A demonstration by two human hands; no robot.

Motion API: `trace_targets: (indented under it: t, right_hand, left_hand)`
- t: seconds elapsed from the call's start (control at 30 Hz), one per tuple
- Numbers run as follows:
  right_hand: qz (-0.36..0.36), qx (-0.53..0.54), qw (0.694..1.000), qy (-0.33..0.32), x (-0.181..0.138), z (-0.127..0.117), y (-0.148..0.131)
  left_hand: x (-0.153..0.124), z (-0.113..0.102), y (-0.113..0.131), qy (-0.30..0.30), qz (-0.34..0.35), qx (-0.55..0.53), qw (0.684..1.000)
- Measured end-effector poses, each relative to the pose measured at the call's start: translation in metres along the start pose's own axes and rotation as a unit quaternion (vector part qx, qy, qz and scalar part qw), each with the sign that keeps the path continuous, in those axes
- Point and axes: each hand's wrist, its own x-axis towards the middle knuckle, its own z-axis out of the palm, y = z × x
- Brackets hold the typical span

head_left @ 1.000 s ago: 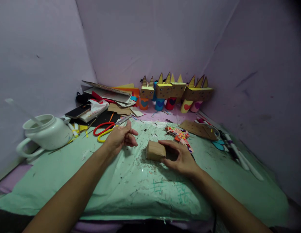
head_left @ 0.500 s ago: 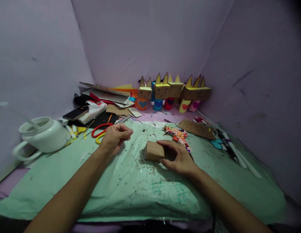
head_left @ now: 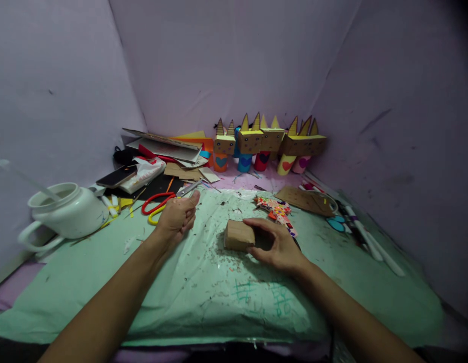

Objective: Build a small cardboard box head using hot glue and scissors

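A small brown cardboard box (head_left: 239,235) rests on the green sheet in front of me. My right hand (head_left: 277,244) grips its right end between thumb and fingers, with a gap under the palm. To the left, my left hand (head_left: 178,216) is closed with the fingers curled in and the thumb stretched out along the top; nothing shows in it. Just behind this hand lie scissors (head_left: 158,199) with red and yellow handles, partly hidden by it, their blades pointing away to the right.
Cardboard figures (head_left: 251,141) with pointed ears and coloured tube bodies stand along the back. A white pot (head_left: 80,212) with a stick sits at left, before piled cardboard (head_left: 161,146). Patterned paper (head_left: 275,207), a cardboard piece (head_left: 305,199) and markers (head_left: 364,234) lie at right.
My left hand has turned and drawn slightly left, its fingers going from a pinch to a curl with the thumb out. The right hand and the box have stayed in place.
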Motion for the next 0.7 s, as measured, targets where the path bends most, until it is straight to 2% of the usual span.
trace_targets:
  t: [0.13, 0.23, 0.3, 0.4, 0.57, 0.7]
  right_hand:
    - [-0.002, 0.002, 1.000, -0.002, 0.000, 0.000, 0.001]
    - [-0.003, 0.003, 1.000, -0.001, -0.001, 0.000, 0.002]
    - [-0.005, 0.005, 1.000, 0.001, 0.000, 0.000, 0.002]
    - [-0.013, 0.004, 1.000, -0.001, 0.000, 0.000, 0.001]
    - [-0.021, -0.007, 1.000, -0.001, 0.002, -0.001, -0.003]
    - [-0.020, -0.001, 1.000, -0.006, 0.002, 0.000, -0.003]
  left_hand:
    - [0.002, 0.002, -0.005, -0.007, 0.032, 0.014, 0.999]
    - [0.000, 0.006, -0.008, -0.048, 0.109, 0.046, 0.992]
    - [-0.005, 0.011, -0.010, -0.086, 0.134, 0.090, 0.983]
    - [-0.014, 0.022, -0.015, -0.120, 0.137, 0.161, 0.970]
    - [-0.016, 0.038, -0.029, -0.095, 0.135, 0.260, 0.951]
    - [-0.011, 0.041, -0.034, -0.106, 0.106, 0.279, 0.949]
